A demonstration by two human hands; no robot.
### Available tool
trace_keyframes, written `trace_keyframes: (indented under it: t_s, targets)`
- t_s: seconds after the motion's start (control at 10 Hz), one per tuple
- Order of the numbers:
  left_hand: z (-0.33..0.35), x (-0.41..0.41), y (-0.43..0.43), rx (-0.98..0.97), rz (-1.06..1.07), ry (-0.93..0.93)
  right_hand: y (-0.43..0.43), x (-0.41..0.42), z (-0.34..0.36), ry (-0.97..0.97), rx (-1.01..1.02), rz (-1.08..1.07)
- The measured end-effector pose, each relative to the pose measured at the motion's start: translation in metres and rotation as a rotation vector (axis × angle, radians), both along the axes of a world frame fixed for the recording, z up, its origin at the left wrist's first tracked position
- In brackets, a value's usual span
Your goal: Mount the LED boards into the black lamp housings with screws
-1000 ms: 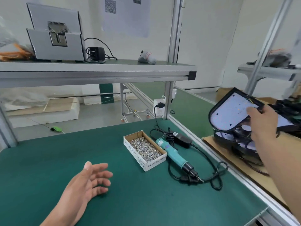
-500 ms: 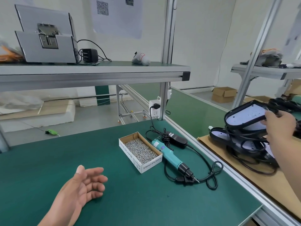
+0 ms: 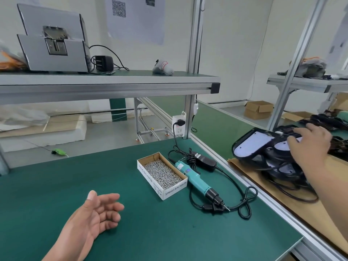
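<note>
Small cardboard box [image 3: 150, 176] brims with silver screws [image 3: 162, 173]. Left hand [image 3: 96, 213] lies spread, empty; right hand [image 3: 310, 147] touches black lamp housing [image 3: 248, 158] (grip unclear).

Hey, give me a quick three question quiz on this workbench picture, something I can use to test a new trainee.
1. Multiple choice: the box of screws sits A) beside the electric screwdriver, B) in a drawer, C) on a chair.
2. True or false: the left hand holds the electric screwdriver.
3. Which hand grips the tilted lamp housing?
Key: 1 A; 2 false, it is empty; 3 the right hand.
</note>
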State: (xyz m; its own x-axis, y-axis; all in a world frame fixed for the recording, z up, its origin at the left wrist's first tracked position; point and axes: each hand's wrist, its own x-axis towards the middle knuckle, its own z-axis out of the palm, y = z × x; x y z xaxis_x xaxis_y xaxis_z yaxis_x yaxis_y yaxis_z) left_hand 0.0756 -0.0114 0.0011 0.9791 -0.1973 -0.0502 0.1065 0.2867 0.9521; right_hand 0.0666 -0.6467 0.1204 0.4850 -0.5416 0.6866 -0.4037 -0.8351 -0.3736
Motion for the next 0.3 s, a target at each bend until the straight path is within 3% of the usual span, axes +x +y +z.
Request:
trace_keyframes:
  t_s: [0.3]
  targets:
    - [-0.003,0.001,0.000,-0.020,-0.021,-0.010,0.021,0.020,-0.031,0.049,-0.048,0.104]
